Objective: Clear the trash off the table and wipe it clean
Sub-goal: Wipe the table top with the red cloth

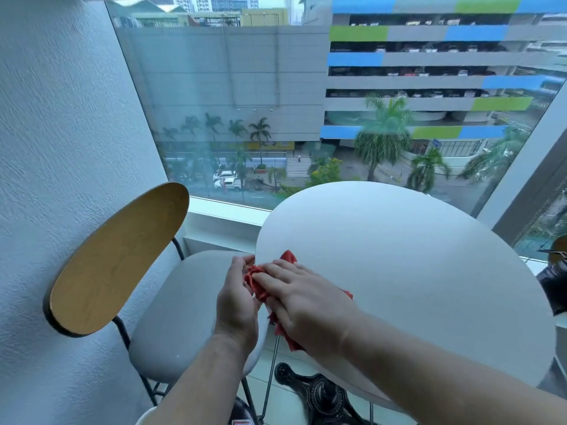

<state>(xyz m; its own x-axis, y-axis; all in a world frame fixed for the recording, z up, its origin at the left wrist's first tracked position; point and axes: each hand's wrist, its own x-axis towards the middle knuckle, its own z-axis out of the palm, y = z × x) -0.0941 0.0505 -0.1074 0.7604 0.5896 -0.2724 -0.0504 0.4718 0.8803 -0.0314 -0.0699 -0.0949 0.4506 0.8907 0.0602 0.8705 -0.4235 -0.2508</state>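
Note:
A round white table (414, 271) fills the right half of the view, its top bare. A red cloth (260, 286) lies bunched at the table's left edge, partly hanging over it. My right hand (303, 299) lies flat on the cloth with fingers straight, pressing it against the tabletop. My left hand (237, 297) is cupped just off the table's left edge, its fingers curled against the overhanging part of the cloth. Most of the cloth is hidden under my hands.
A chair (178, 317) with a grey padded seat and a wooden backrest (116, 259) stands left of the table against a textured white wall. A large window runs behind the table. The table's black metal base (319, 391) is below. A dark object (552, 283) sits at the right edge.

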